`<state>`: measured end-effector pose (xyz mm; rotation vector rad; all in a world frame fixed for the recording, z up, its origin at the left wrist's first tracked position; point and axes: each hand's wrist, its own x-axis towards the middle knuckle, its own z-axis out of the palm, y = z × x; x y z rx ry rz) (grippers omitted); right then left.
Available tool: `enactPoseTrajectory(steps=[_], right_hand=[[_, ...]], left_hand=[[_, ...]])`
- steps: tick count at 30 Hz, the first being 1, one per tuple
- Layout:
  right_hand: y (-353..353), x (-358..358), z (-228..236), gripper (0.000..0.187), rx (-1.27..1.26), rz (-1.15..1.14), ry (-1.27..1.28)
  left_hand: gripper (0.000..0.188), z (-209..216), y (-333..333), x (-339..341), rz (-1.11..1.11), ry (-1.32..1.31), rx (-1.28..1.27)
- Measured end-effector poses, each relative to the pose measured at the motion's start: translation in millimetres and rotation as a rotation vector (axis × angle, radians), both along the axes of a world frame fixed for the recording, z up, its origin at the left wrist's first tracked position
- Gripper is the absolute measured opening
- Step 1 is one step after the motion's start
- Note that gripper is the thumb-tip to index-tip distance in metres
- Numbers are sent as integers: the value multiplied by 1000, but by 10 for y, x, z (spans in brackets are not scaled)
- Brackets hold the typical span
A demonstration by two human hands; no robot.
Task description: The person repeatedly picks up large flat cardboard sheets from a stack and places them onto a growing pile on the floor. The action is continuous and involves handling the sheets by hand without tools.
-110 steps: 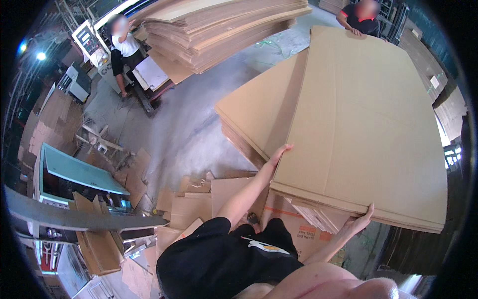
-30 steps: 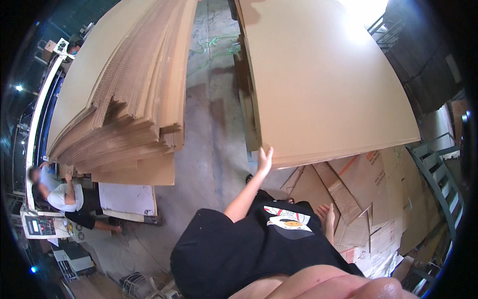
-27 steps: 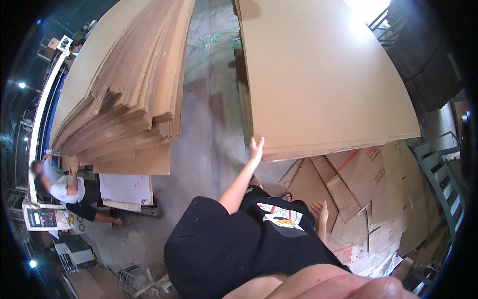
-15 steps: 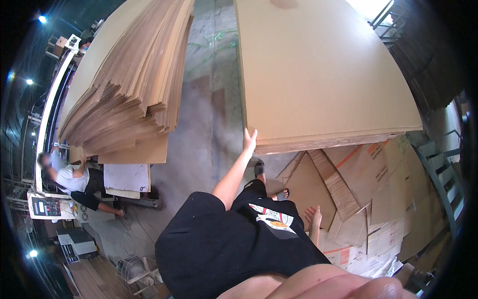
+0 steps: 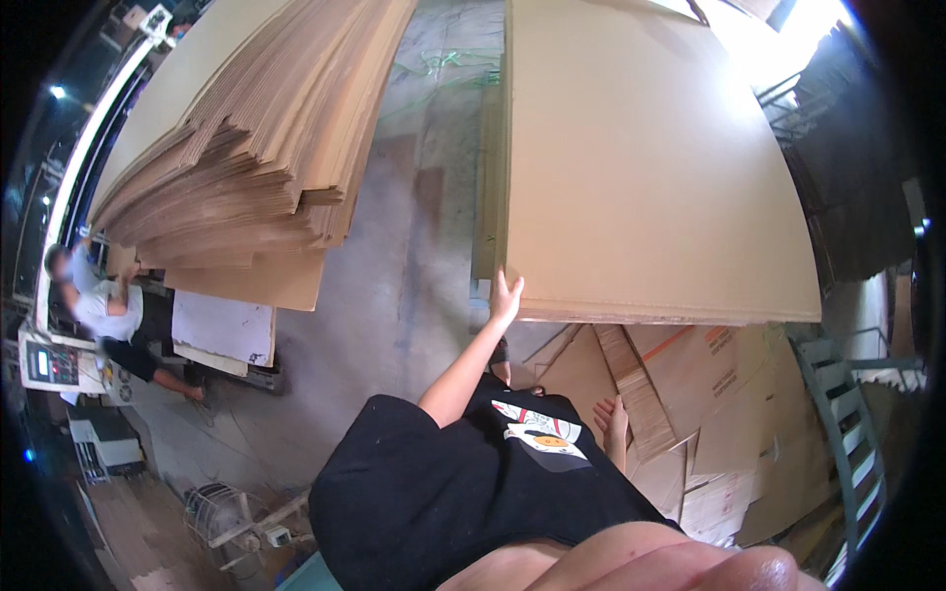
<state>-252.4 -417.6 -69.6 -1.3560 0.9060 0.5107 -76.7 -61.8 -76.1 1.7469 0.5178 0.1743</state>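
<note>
Grey concrete floor [image 5: 379, 335] lies open along the left edge of the cardboard stack [image 5: 660, 177]. Its tan top sheet looks smooth, the near edge nearly straight. The left hand [image 5: 506, 295] touches the stack's near left corner; whether its fingers clamp there, I cannot tell. The right hand [image 5: 612, 422] hangs free, fingers apart. Flattened cartons [image 5: 709, 384] and a slatted frame [image 5: 844, 403] crowd the near right; an uneven cardboard pile [image 5: 276, 148] bounds the floor's left.

This is a workshop or factory floor handling corrugated cardboard: a thick stack of corrugated sheets [image 5: 266, 148] rises at far left, by a long machine [image 5: 91, 133] with a control panel [image 5: 59, 364]. Broad cardboard sheets [image 5: 660, 167], flattened cartons [image 5: 705, 379] and grey concrete floor [image 5: 379, 286] fit that.
</note>
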Motion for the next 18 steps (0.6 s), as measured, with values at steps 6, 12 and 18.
enactPoseTrajectory(steps=[6, 12, 18], right_hand=[[93, 602, 205, 44, -86, 82, -27], [89, 1076, 312, 44, -474, 195, -112], [315, 1124, 611, 27, -344, 71, -149]], left_hand=[[80, 47, -64, -69, -62, 1, -90], [78, 88, 27, -147, -155, -23, -75], [76, 142, 184, -114, -197, -35, -127]])
